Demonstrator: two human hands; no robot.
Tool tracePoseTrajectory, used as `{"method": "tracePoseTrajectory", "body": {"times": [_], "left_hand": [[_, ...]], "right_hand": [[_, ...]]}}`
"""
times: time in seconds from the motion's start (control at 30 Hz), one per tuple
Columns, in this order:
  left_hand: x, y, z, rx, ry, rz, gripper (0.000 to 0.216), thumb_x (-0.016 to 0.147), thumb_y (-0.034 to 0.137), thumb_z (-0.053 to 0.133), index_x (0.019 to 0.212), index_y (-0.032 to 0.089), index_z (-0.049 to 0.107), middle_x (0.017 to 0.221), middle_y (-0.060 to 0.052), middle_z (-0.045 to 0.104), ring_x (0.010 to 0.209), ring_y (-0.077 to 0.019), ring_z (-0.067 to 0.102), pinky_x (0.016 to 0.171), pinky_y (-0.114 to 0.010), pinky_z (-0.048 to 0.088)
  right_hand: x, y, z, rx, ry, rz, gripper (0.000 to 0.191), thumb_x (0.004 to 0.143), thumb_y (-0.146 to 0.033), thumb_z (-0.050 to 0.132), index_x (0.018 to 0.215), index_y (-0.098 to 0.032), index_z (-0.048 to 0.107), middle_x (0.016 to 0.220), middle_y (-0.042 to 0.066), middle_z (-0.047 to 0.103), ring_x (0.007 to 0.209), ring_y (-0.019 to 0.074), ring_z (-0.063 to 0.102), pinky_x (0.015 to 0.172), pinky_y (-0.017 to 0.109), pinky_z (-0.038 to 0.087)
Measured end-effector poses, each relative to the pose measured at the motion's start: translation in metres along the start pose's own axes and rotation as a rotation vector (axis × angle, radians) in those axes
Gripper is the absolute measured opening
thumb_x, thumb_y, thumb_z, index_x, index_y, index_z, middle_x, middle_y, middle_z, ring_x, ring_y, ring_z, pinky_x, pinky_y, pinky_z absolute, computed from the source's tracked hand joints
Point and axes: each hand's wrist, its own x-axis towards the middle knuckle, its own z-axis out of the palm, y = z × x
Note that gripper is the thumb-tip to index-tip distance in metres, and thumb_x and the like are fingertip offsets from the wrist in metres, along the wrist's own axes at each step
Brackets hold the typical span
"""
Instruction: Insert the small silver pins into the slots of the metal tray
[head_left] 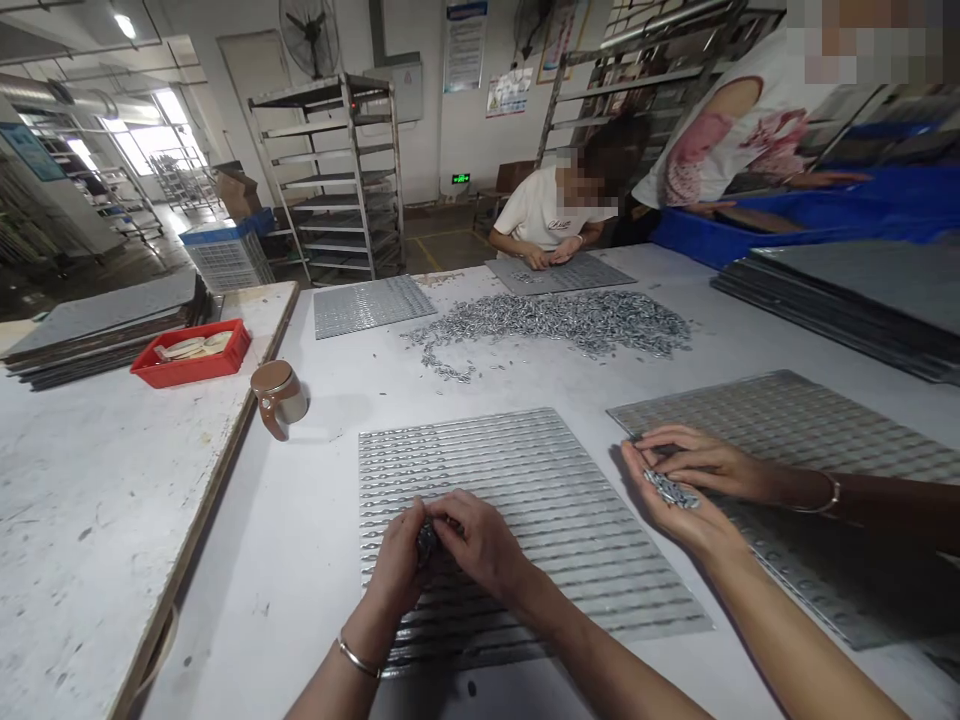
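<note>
My left hand (397, 565) is closed around a clump of small shiny metal pieces (426, 542). Against that clump, the thumb and fingers of my right hand (480, 540) are pinched together; whatever is between their tips is hidden. Both hands are above the left part of a grey ridged sheet (555, 520), which has shiny wavy rows across it. Farther back on the white table (322, 520) lies a wide loose heap of the same small pieces (562, 322).
To the right, a co-worker's hands (686, 480) hold metal pieces over another sheet (810, 420). A person (551, 225) works across the table. A brown-lidded mug (281, 395), a red tray (191, 355) and stacked sheets (847, 300) stand around. A table edge (217, 490) runs along the left.
</note>
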Motion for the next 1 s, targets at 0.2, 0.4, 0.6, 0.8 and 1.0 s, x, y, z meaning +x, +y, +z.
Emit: {"method": "tracePoseTrajectory", "body": {"times": [0.2, 0.4, 0.6, 0.8, 1.0], "left_hand": [[0.0, -0.008, 0.014, -0.058, -0.014, -0.04, 0.041, 0.078, 0.055, 0.076, 0.089, 0.015, 0.075, 0.074, -0.007, 0.066, 0.067, -0.0189, 0.057, 0.052, -0.025, 0.036], [-0.004, -0.013, 0.015, -0.059, -0.061, -0.026, 0.035, 0.076, 0.049, 0.08, 0.085, 0.015, 0.077, 0.081, -0.01, 0.069, 0.08, -0.0226, 0.06, 0.062, -0.027, 0.044], [-0.002, -0.02, 0.021, -0.093, -0.152, -0.075, 0.033, 0.071, 0.044, 0.086, 0.075, 0.015, 0.071, 0.064, -0.001, 0.06, 0.057, -0.0106, 0.046, 0.052, -0.023, 0.032], [0.0, -0.018, 0.017, -0.076, -0.189, -0.138, 0.038, 0.067, 0.044, 0.089, 0.067, 0.016, 0.062, 0.051, 0.006, 0.047, 0.042, -0.0054, 0.033, 0.042, -0.022, 0.018], [0.001, -0.011, 0.012, -0.011, -0.171, -0.192, 0.035, 0.07, 0.044, 0.085, 0.071, 0.015, 0.065, 0.053, 0.004, 0.052, 0.039, -0.0048, 0.036, 0.039, -0.021, 0.016]], "right_hand": [[-0.006, -0.004, -0.006, 0.007, -0.048, 0.044, 0.016, 0.084, -0.008, 0.057, 0.091, -0.021, 0.064, 0.091, 0.004, 0.066, 0.084, 0.0191, 0.062, 0.076, 0.031, 0.051], [-0.022, -0.008, -0.009, -0.214, -0.019, 0.051, 0.013, 0.087, -0.011, 0.053, 0.083, -0.021, 0.06, 0.084, 0.005, 0.065, 0.077, 0.0207, 0.06, 0.073, 0.033, 0.049], [-0.033, 0.004, -0.006, 0.098, 0.22, 0.123, 0.023, 0.1, -0.033, 0.049, 0.087, -0.022, 0.065, 0.087, 0.006, 0.065, 0.081, 0.0199, 0.062, 0.074, 0.032, 0.052], [-0.036, 0.011, -0.017, 0.52, 0.038, 0.358, 0.028, 0.092, -0.046, 0.06, 0.096, -0.02, 0.065, 0.08, 0.001, 0.066, 0.068, 0.0156, 0.061, 0.063, 0.027, 0.052], [-0.014, 0.018, -0.037, 0.44, -0.149, 0.379, 0.02, 0.085, -0.038, 0.063, 0.079, -0.019, 0.063, 0.067, -0.003, 0.061, 0.06, 0.0124, 0.054, 0.055, 0.023, 0.043]]}}
